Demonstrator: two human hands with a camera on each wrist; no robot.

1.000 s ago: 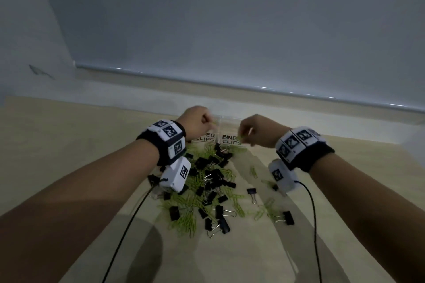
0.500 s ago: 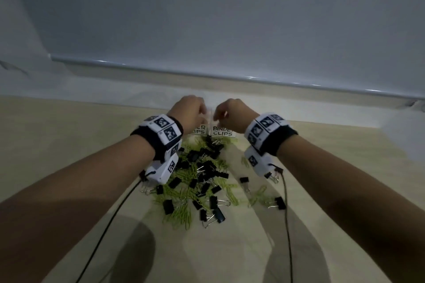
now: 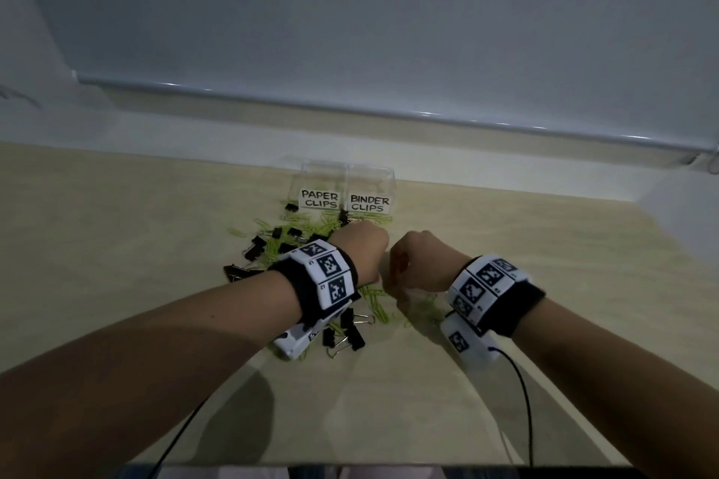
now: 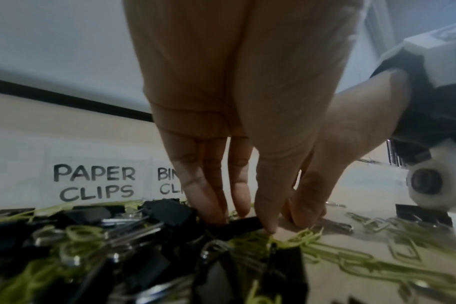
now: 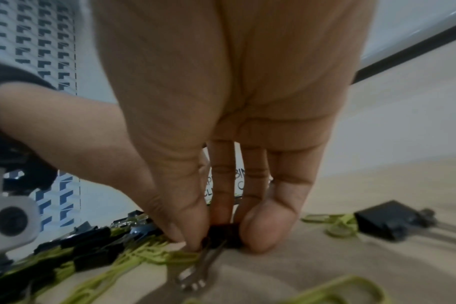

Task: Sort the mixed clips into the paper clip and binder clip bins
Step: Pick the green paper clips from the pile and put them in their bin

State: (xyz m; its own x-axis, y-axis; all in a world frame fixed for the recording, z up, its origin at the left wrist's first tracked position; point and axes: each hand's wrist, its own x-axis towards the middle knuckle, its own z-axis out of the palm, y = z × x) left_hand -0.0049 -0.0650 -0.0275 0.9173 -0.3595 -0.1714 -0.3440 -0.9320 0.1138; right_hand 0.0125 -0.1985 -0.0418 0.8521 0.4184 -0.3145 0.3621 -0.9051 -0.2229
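Two clear bins stand at the back, labelled PAPER CLIPS [image 3: 319,198] and BINDER CLIPS [image 3: 369,203]. In front of them lies a mixed pile [image 3: 288,241] of black binder clips and green paper clips. My left hand [image 3: 363,253] is down in the pile; in the left wrist view its thumb and fingers [image 4: 214,203] pinch a black binder clip [image 4: 243,224]. My right hand [image 3: 416,264] is beside it, right of the pile. In the right wrist view its thumb and fingers [image 5: 263,230] pinch another black binder clip [image 5: 221,231] with silver handles [image 5: 201,267].
The wooden table [image 3: 116,245] runs to a white ledge and wall behind the bins. Loose green paper clips [image 3: 422,307] and another binder clip [image 5: 388,222] lie under and right of my right hand. Wrist camera cables [image 3: 525,401] trail toward me.
Both hands have come back from over the bins and dropped onto the pile, each closing its fingers on a black binder clip. The bin labels are now uncovered.
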